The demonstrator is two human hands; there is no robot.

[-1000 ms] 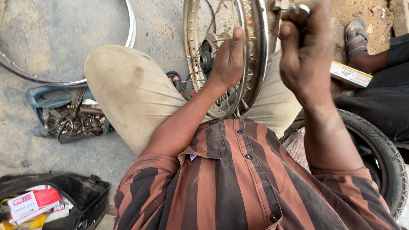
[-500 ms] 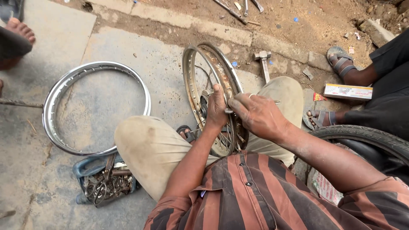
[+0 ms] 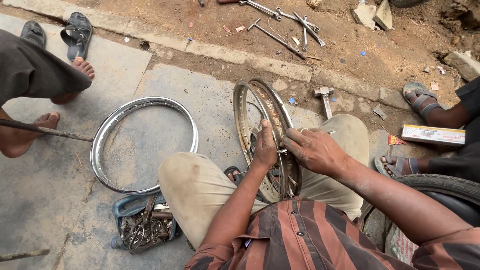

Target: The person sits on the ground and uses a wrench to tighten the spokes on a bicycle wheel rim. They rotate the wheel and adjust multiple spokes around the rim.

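A rusty spoked wheel rim (image 3: 255, 100) stands upright between my knees. My left hand (image 3: 265, 147) reaches into it and is closed on the spokes near the hub. My right hand (image 3: 312, 150) rests against the rim's right side, touching my left hand. Its fingers pinch a thin metal spoke (image 3: 330, 132) whose end sticks out past my knuckles. The hub is mostly hidden behind both hands.
A bare chrome rim (image 3: 107, 127) lies on the concrete to the left, above a blue tray of rusty tools (image 3: 142, 227). A hammer (image 3: 325, 97), wrenches (image 3: 280, 25), a long carton (image 3: 432, 135) and a tyre (image 3: 440, 185) are nearby. Other people's feet sit left (image 3: 30, 135) and right (image 3: 420, 97).
My right hand came down from the top of the rim to its side, next to my left hand. The view has pulled back and now shows more of the ground.
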